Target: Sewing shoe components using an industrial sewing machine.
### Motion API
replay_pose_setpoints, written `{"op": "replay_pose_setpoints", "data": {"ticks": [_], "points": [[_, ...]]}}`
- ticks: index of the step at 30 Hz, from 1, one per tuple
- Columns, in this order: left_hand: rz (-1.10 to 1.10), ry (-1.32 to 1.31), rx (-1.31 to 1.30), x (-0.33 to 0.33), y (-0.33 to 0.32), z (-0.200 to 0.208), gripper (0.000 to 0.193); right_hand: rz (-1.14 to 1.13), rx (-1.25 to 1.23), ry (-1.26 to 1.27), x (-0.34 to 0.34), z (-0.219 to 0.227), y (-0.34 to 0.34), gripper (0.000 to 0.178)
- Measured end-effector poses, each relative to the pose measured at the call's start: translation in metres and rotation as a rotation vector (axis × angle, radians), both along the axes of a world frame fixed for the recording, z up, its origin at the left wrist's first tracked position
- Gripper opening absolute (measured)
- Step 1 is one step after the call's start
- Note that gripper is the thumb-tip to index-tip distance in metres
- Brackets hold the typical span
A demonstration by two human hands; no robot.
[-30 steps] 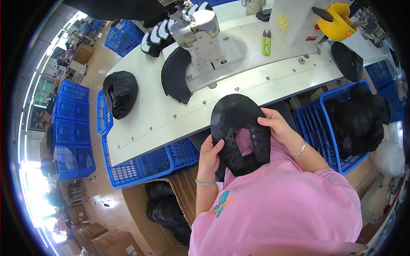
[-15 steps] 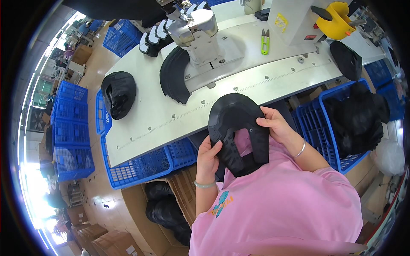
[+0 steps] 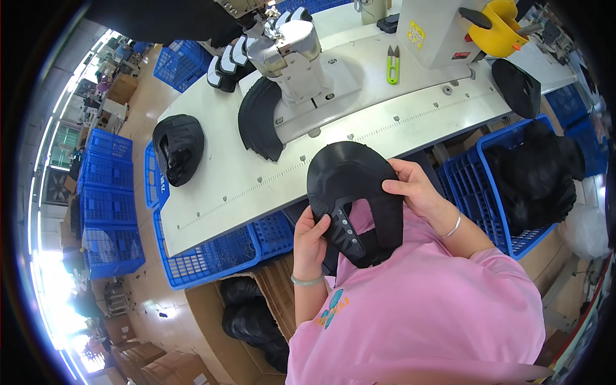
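Observation:
I hold a black shoe upper [image 3: 344,168] up in front of my chest, its rounded toe end pointing away from me. My left hand [image 3: 310,242] grips its left edge, thumb on top beside a row of eyelets. On the opposite edge my right hand [image 3: 416,187] is closed, thumb above and fingers underneath. Pink shirt shows through the opening in the middle. Beyond the upper stands a sewing machine [image 3: 296,61] on a white table [image 3: 221,208]. A stack of curved black pieces [image 3: 260,119] lies at its left.
Another black upper [image 3: 178,150] rests at the table's left. Green-handled snips [image 3: 393,65] lie at the back, near a yellow holder [image 3: 499,29]. A blue crate [image 3: 473,186] of black pieces stands right; a blue basket [image 3: 212,260] and a cardboard box [image 3: 208,321] with black items are left below.
The upper has tilted in my hands, so its left eyelet row now faces up more plainly. Both hands keep their hold. The whole view has shifted slightly.

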State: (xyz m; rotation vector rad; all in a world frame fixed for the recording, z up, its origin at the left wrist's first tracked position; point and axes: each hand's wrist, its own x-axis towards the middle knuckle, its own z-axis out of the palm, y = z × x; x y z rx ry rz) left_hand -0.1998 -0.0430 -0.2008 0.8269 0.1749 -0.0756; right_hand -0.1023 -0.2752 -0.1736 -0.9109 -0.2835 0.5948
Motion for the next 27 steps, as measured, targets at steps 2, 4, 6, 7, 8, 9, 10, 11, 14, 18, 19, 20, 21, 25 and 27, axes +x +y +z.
{"op": "replay_pose_setpoints", "data": {"ticks": [2,4,6,7,8,9,10,11,14,18,19,20,21,25,27], "points": [[0.007,-0.008,0.001,0.001,0.0,0.002,0.036,-0.001,0.004,-0.019,0.001,0.002,0.002,0.037],[0.026,0.019,0.009,0.003,0.0,0.003,0.037,-0.016,-0.009,-0.056,0.002,0.005,0.004,0.039],[0.04,-0.005,0.001,0.004,0.0,0.005,0.037,-0.027,0.014,-0.078,0.002,0.009,0.008,0.039],[0.055,0.017,0.009,0.005,0.0,0.006,0.038,-0.058,0.019,-0.092,0.002,0.011,0.011,0.04],[0.055,-0.005,0.005,0.005,0.001,0.007,0.038,-0.046,0.026,-0.096,0.003,0.014,0.014,0.04],[0.08,-0.025,0.034,0.006,0.004,0.009,0.039,-0.061,0.004,-0.107,0.005,0.018,0.017,0.04],[0.103,-0.032,0.071,0.006,0.008,0.012,0.039,-0.088,-0.065,-0.083,0.007,0.022,0.021,0.04],[0.159,-0.079,0.12,0.006,0.015,0.017,0.039,-0.081,-0.06,-0.108,0.011,0.027,0.023,0.04],[0.357,-0.159,0.265,0.014,0.062,0.045,0.04,-0.018,-0.232,-0.213,0.029,0.041,0.025,0.04],[0.564,-0.325,0.515,0.044,0.177,0.103,0.033,-0.064,-0.389,-0.407,0.05,0.053,0.013,0.023],[0.647,-0.23,0.528,0.059,0.211,0.116,0.03,-0.071,-0.422,-0.391,0.056,0.053,0.005,0.02],[0.709,-0.169,0.542,0.075,0.241,0.124,0.028,-0.099,-0.498,-0.368,0.061,0.053,-0.003,0.019],[0.7,-0.165,0.626,0.091,0.268,0.127,0.03,-0.136,-0.489,-0.381,0.065,0.051,-0.011,0.018],[0.91,0.144,0.759,0.138,0.359,0.114,0.036,-0.405,-0.691,-0.364,0.075,0.041,-0.058,0.017],[0.87,0.241,0.916,0.149,0.39,0.095,0.037,-0.563,-0.702,-0.386,0.079,0.038,-0.092,0.016]]}}
